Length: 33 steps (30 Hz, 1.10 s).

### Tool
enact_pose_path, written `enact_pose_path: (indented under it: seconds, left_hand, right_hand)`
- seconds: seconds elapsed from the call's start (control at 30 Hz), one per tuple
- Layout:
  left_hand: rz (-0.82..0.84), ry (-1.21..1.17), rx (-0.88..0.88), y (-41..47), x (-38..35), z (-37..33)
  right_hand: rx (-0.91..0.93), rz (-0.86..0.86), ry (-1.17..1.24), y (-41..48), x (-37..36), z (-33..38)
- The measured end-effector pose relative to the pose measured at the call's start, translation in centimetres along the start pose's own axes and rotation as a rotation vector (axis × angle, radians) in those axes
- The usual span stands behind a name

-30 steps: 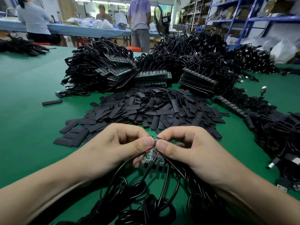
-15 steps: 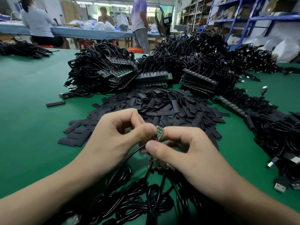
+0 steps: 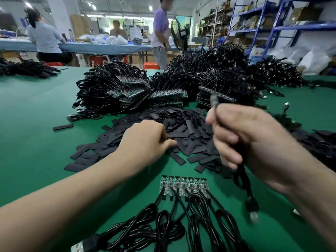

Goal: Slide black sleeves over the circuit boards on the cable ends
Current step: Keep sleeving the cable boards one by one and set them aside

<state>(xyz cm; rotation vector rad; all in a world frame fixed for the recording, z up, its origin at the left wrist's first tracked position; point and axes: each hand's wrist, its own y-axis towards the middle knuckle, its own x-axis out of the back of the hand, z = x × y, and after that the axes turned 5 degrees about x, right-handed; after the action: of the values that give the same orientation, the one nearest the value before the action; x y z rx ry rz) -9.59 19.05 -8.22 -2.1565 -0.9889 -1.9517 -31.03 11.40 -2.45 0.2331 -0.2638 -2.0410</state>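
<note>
Head view: half a sec ago both hands were pinching one board off the joined strip at frame centre; now they've split. Our right hand [image 3: 254, 140] is up at centre right, fingers wrapped round a single cable [image 3: 241, 175], its blurred circuit board [image 3: 213, 100] poking out on top. Left hand [image 3: 145, 140] rests on the black sleeves [image 3: 183, 124] mid-frame, fingers curled under; can't tell if they've got one. The remaining strip of boards [image 3: 183, 184] lies on the table [image 3: 36, 124], lower centre. Board's free, so sleeve pickup is next, we reckon.

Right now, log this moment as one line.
left hand: on sleeve pile, grasp unclear | right hand: grips cable, blurred | board row: unsleeved, on green table
</note>
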Motion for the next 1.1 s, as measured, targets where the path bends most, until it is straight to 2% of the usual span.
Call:
enact_pose_path:
  seconds: [0.13, 0.23, 0.3, 0.47, 0.57, 0.67, 0.77, 0.97, 1.03, 1.1]
  left_hand:
    - [0.026, 0.018, 0.053, 0.4, 0.0, -0.1]
    - [0.069, -0.112, 0.108, 0.4, -0.1, 0.0]
    - [0.07, -0.185, 0.126, 0.3, -0.3, -0.1]
    - [0.035, -0.296, 0.078, -0.2, 0.0, 0.2]
    - [0.169, -0.427, -0.035, -1.1, 1.4, 1.0]
    - [0.313, -0.685, -0.086, -2.9, 2.5, 1.5]
    - [0.373, -0.856, -0.109, -4.7, 3.1, 1.6]
    - [0.292, -0.988, -0.089, -6.0, 3.1, 1.5]
    - [0.24, -0.951, -0.104, -6.4, 2.9, 1.4]
    - [0.123, -0.816, -0.179, -6.7, 3.0, 1.5]
  right_hand:
    - [-0.27, 0.119, -0.426, -0.3, 0.0, -1.8]
    - [-0.262, 0.123, -0.81, -0.3, -0.7, -3.1]
    - [-0.234, 0.105, -0.908, -0.2, -1.0, -3.9]
    - [-0.09, -0.089, -0.907, -0.3, -1.1, -4.9]
    - [-0.057, -0.178, -0.887, -0.2, -0.9, -5.3]
    - [-0.067, -0.157, -0.844, -0.3, -1.0, -5.6]
    - [-0.088, -0.077, -0.706, -0.4, -1.3, -5.5]
    - [-0.125, 0.031, -0.562, -0.7, -1.6, -5.5]
    - [-0.106, 0.048, -0.589, -0.8, -1.7, -5.7]
    - [-0.099, 0.032, -0.599, -0.9, -1.7, -6.0]
